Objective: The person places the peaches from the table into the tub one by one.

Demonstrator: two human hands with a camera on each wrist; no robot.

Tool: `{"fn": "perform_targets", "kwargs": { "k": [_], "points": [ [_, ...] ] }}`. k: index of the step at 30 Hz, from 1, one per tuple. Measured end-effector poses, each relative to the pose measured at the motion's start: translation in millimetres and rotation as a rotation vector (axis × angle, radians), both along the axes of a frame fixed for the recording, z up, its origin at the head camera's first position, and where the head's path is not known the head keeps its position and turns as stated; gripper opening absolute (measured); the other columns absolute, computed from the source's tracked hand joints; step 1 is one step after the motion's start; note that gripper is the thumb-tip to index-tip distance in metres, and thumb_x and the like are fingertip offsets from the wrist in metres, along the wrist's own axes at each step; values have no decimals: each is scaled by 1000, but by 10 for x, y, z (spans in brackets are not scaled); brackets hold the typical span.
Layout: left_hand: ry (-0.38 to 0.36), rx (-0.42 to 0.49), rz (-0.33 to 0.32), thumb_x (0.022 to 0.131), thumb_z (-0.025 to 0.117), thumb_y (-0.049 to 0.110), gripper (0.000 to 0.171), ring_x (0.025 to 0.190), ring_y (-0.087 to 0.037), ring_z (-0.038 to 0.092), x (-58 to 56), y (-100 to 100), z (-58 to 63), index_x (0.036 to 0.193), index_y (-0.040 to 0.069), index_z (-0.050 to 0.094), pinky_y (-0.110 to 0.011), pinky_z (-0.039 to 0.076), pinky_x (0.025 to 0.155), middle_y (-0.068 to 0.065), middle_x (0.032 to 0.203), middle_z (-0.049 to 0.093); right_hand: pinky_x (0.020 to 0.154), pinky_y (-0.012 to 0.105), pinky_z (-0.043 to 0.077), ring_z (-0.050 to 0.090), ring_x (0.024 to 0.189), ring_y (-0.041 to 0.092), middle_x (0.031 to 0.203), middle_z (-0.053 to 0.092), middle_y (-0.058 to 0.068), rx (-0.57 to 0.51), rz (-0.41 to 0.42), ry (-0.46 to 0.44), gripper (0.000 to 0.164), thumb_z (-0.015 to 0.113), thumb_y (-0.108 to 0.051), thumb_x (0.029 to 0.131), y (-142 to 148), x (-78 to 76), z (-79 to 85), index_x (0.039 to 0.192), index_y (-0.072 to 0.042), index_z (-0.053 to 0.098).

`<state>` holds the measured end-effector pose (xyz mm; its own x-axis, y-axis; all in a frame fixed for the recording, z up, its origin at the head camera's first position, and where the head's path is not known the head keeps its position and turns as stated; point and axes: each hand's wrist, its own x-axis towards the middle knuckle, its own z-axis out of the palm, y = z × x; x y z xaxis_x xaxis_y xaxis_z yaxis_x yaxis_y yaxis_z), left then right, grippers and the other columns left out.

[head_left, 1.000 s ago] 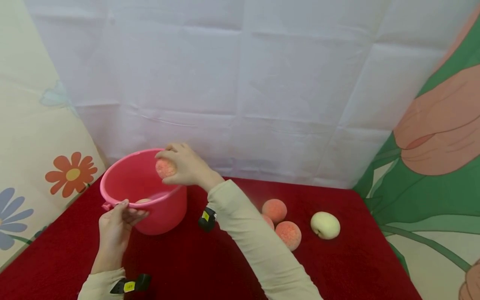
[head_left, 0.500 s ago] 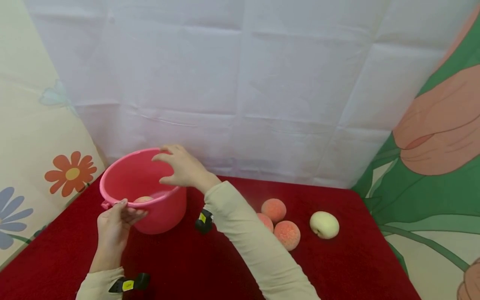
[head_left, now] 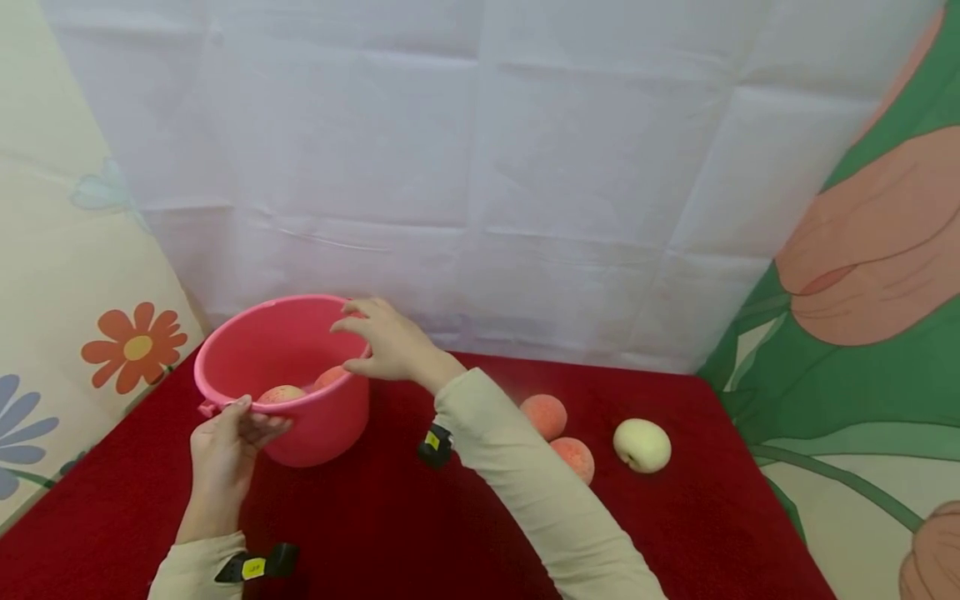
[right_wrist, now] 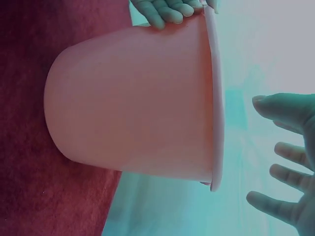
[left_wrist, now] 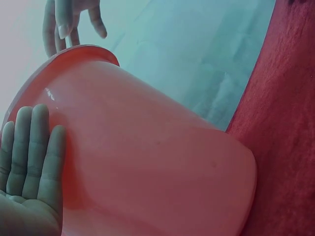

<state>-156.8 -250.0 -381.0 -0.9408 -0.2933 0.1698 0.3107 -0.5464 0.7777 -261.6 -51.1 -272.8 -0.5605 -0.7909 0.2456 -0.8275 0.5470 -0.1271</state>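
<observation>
At the left of the table stands a pink bucket (head_left: 322,429). My left hand (head_left: 228,454) pinches its near rim, thumb over the edge and fingers against the outer wall, as the left wrist view also shows. Inside lie a pale, red-flecked round fruit (head_left: 282,393) and a peach (head_left: 328,377), partly hidden by the rim. Over the right side of the rim my right hand (head_left: 393,342) hovers with its fingers spread, holding nothing; the right wrist view shows these fingers (right_wrist: 273,204) apart from the rim.
Two peaches (head_left: 544,416) show on the red cloth (head_left: 375,533) beside my right forearm, which partly covers that spot. Right of them lies a pale yellow-green fruit (head_left: 642,445). A white sheet (head_left: 480,183) hangs behind the table.
My right hand has let go of a peach, which now lies in the bucket. Since then the hand has drawn back slightly to the right. My left hand keeps its hold on the rim.
</observation>
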Motion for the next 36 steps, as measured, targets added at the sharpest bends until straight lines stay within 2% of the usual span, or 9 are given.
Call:
{"fn": "perform_targets", "kwargs": {
  "k": [7, 15, 22, 31, 36],
  "points": [
    [17, 11, -1, 97, 44, 10, 39, 63, -19, 69, -12, -12, -12, 67, 2, 68, -31, 56, 63, -9, 63, 68, 99, 23, 37, 32, 129, 17, 136, 43, 4, 7, 21, -8, 43, 65, -29, 85, 121, 21, -19, 125, -16, 56],
    [9, 13, -2, 97, 44, 10, 40, 63, -19, 69, -9, -22, -28, 67, 3, 68, -31, 56, 62, -9, 62, 67, 100, 30, 39, 38, 124, 21, 133, 46, 9, 25, 68, 44, 41, 63, -29, 87, 283, 40, 48, 124, -12, 57],
    [-24, -21, -22, 97, 47, 14, 36, 66, -18, 69, -14, -34, -5, 69, 4, 69, -31, 56, 65, -8, 64, 68, 96, 34, 43, 43, 120, 22, 130, 48, 7, 134, 61, 110, 44, 62, -32, 87, 449, 84, 130, 127, -15, 55],
    [-61, -18, -41, 95, 50, 17, 34, 68, -19, 69, -44, -58, 18, 70, 5, 69, -30, 55, 66, -7, 66, 68, 95, 37, 43, 41, 123, 23, 133, 46, 8, 190, 17, 89, 44, 61, -32, 88, 617, 110, 158, 129, -17, 53],
    [-34, 28, -40, 96, 48, 13, 35, 65, -20, 69, -54, -65, 0, 69, 3, 68, -32, 56, 64, -10, 64, 68, 97, 36, 42, 41, 123, 22, 135, 45, 8, 225, -5, 100, 50, 62, -35, 87, 660, 119, 143, 132, -17, 49]
  ]
}}
